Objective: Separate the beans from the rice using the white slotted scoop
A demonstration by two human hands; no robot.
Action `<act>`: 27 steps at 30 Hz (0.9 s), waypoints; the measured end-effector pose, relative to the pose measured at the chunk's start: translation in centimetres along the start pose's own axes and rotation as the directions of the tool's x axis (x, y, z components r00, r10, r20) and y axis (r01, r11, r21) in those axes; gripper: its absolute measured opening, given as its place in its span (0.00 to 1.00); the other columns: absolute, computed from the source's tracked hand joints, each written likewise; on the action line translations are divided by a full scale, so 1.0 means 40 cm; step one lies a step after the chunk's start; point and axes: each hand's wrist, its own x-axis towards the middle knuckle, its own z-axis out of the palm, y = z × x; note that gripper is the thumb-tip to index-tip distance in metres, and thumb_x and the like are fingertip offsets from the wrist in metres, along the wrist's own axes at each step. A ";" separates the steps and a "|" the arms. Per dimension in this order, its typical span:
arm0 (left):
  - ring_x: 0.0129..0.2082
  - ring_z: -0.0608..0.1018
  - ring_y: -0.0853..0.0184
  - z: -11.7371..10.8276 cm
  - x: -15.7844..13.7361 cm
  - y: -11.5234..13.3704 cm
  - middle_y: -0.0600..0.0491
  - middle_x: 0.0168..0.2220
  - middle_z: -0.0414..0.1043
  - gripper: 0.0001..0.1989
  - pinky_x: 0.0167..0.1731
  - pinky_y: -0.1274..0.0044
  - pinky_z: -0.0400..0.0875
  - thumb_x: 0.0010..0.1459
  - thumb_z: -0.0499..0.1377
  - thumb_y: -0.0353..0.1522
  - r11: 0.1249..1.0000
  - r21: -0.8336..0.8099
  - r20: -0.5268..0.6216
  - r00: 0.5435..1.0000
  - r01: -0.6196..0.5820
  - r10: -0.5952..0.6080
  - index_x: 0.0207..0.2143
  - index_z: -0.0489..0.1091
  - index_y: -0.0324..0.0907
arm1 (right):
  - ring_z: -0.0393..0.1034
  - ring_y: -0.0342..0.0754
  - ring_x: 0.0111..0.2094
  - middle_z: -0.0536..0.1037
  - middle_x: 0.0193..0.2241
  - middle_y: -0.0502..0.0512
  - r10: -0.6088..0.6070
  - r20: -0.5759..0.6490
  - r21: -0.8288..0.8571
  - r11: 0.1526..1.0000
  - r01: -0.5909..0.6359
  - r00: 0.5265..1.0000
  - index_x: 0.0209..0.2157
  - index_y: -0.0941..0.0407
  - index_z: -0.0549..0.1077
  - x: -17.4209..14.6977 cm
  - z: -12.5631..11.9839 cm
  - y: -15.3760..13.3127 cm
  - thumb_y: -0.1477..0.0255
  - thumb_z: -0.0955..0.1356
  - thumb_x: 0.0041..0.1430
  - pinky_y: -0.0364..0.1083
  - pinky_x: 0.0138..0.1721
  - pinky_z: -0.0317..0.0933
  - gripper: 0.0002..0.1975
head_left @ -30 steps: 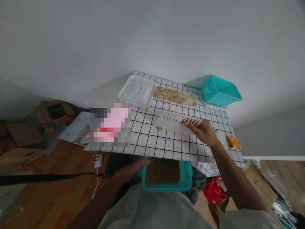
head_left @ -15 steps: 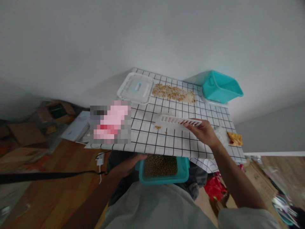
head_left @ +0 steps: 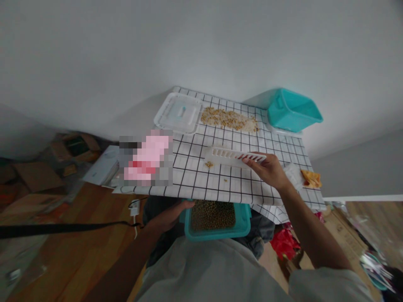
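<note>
My right hand [head_left: 267, 167] is closed around the right end of a long white slotted plastic strip [head_left: 223, 154], held on or just above the checked cloth. By the strip's left end sits a small heap of yellowish grains [head_left: 209, 164], with a stray bit [head_left: 226, 180] nearer the front edge. Below that edge, a teal bin [head_left: 217, 235] rests at my lap, partly filled with small brown-green beans [head_left: 214, 216]. My left hand [head_left: 176, 212] grips the bin's left rim; most of its fingers are hidden.
A band of mixed yellow and pale grains [head_left: 228, 119] lies along the back of the checked tablecloth [head_left: 189, 180]. Left of it is a clear lid [head_left: 179, 113]. Another teal bin [head_left: 292, 111] stands back right. A blurred pink item [head_left: 147, 157] and an orange wrapper [head_left: 311, 178] flank the table.
The stray bit has shifted toward the table's front edge, and the small heap looks slightly more spread. The view has tilted a little; both hands keep their holds.
</note>
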 end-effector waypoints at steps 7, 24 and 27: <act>0.52 0.79 0.52 0.005 -0.005 0.012 0.48 0.42 0.84 0.16 0.56 0.65 0.69 0.53 0.64 0.39 0.999 0.033 -0.016 1.000 0.020 -0.019 0.43 0.78 0.42 | 0.79 0.48 0.34 0.84 0.37 0.48 -0.023 0.025 -0.058 0.998 0.024 0.999 0.43 0.48 0.81 -0.013 -0.008 -0.001 0.61 0.70 0.61 0.45 0.34 0.73 0.12; 0.43 0.83 0.53 0.033 -0.023 0.035 0.50 0.38 0.85 0.15 0.53 0.66 0.70 0.50 0.65 0.38 0.999 0.044 -0.078 0.997 -0.010 0.013 0.40 0.78 0.41 | 0.80 0.49 0.34 0.85 0.37 0.49 -0.018 0.032 -0.099 0.995 0.021 0.999 0.42 0.49 0.82 -0.065 -0.032 0.009 0.61 0.71 0.60 0.46 0.36 0.73 0.11; 0.47 0.82 0.54 0.027 -0.012 0.028 0.50 0.42 0.84 0.19 0.53 0.68 0.71 0.49 0.66 0.37 0.999 0.029 -0.090 0.996 -0.023 0.026 0.45 0.76 0.41 | 0.80 0.50 0.35 0.85 0.37 0.49 -0.013 0.036 -0.097 0.995 0.017 0.999 0.43 0.49 0.82 -0.080 -0.036 0.014 0.63 0.71 0.60 0.46 0.36 0.73 0.11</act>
